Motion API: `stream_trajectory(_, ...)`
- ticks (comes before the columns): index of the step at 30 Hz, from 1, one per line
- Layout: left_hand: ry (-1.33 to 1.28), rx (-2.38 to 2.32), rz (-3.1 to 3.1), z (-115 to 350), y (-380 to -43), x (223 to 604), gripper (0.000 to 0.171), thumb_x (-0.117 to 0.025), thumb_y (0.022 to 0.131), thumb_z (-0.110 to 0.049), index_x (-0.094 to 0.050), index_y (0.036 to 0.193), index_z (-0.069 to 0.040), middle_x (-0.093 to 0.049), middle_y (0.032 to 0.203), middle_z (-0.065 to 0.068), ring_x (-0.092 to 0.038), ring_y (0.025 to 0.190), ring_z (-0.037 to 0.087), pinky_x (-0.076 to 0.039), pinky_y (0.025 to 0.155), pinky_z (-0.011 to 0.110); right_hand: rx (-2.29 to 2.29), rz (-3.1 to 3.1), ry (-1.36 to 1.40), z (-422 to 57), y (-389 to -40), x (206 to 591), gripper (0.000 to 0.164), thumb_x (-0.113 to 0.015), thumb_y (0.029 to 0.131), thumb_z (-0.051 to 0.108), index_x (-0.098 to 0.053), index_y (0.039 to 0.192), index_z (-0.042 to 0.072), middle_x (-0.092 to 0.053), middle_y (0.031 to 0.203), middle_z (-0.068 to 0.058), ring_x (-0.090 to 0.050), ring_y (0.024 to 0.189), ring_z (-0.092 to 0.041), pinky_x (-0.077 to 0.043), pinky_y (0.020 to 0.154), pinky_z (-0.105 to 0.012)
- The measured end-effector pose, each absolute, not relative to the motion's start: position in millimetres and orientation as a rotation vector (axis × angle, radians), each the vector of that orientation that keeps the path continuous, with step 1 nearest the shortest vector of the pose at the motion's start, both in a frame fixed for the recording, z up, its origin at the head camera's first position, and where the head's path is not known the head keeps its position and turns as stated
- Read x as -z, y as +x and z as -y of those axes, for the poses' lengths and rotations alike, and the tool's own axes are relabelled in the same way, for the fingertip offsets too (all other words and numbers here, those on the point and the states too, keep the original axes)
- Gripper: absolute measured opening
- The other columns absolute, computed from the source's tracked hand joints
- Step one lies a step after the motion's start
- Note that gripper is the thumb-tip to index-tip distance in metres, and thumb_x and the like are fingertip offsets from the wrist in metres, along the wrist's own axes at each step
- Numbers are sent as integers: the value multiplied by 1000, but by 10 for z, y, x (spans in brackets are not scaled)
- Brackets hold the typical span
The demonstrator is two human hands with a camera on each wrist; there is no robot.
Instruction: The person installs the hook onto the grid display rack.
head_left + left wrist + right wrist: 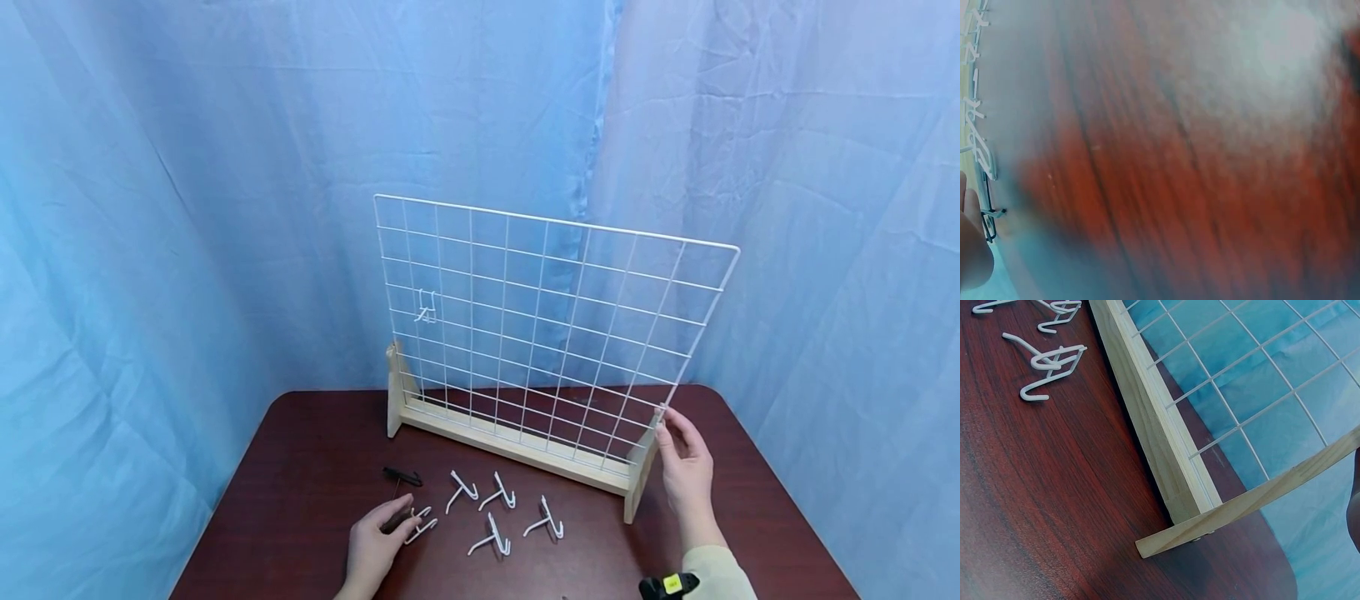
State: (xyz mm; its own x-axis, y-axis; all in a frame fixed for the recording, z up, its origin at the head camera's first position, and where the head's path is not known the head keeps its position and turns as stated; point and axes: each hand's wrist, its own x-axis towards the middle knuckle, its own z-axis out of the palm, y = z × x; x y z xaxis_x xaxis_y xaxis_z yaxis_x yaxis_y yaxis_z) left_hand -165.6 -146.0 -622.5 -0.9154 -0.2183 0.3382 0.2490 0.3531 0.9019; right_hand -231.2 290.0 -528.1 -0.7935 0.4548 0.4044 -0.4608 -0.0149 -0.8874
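In the head view, my left hand (pixel 377 540) is low over the table, its thumb and forefinger pinching a white wire hook (pixel 422 528). Just beyond it lies a black hook (pixel 402 477). My right hand (pixel 686 468) grips the top of the right upright of a wooden stand (pixel 517 446), at the edge of the white wire grid panel (pixel 525 310) that stands in it. One white hook (pixel 426 314) hangs on the grid's left part. The left wrist view catches only part of the left hand (pixel 971 250); the right hand is mostly cut off in the right wrist view.
Several loose white hooks (pixel 491 537) lie on the dark red table (pixel 315 450) in front of the stand. Blue curtains (pixel 300 167) hang behind and at both sides. The stand's right end piece (pixel 1179 531) reaches forward past the base bar.
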Motion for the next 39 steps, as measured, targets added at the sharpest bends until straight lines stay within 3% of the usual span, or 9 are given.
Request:
stream_trajectory(4, 31, 1669, 2180, 1436, -1642, 6192, 31, -84, 73, 4, -75, 103, 3, -75, 95, 10, -71, 85, 7, -57, 72, 19, -1869, 1639, 10, -2868, -2275, 5212, 33, -53, 95, -13, -53, 128, -17, -69, 113, 8, -62, 105, -8, -49, 87, -11)
stream_trajectory(11, 106, 1460, 2226, 1400, -1636, 6141, 21, -85, 71, 1, -81, 89, -9, -76, 83, -4, -69, 81, 2, -50, 71, 8, -1866, 1622, 46, -2790, -2196, 5071, 32, -54, 94, -14, -53, 125, -21, -70, 111, 6, -63, 103, -9, -49, 86, -12)
stream_trajectory(25, 178, 1458, 2236, 1382, -1651, 6109, 16, -85, 73, -2, -81, 81, -15, -75, 81, -6, -67, 76, 1, -49, 67, 9, -1871, 1628, 35, -2784, -2188, 5070, 32, -54, 95, -13, -52, 126, -20, -70, 111, 8, -62, 104, -9, -49, 87, -12)
stream_trajectory(32, 239, 1556, 2214, 1380, -1664, 6095, 12, -82, 77, -2, -79, 87, -7, -76, 84, 2, -66, 71, 1, -52, 60, 12, -1875, 1629, 37, -2783, -2184, 5066, 32, -54, 95, -14, -52, 126, -21, -70, 111, 8, -63, 104, -9, -49, 86, -11)
stream_trajectory(39, 285, 1615, 2195, 1368, -1671, 6063, 10, -81, 79, -4, -78, 88, -5, -76, 87, 4, -68, 69, 3, -53, 59, 13, -1882, 1622, 33, -2788, -2185, 5076, 33, -53, 94, -15, -51, 126, -21, -70, 111, 8, -63, 104, -8, -49, 86, -11)
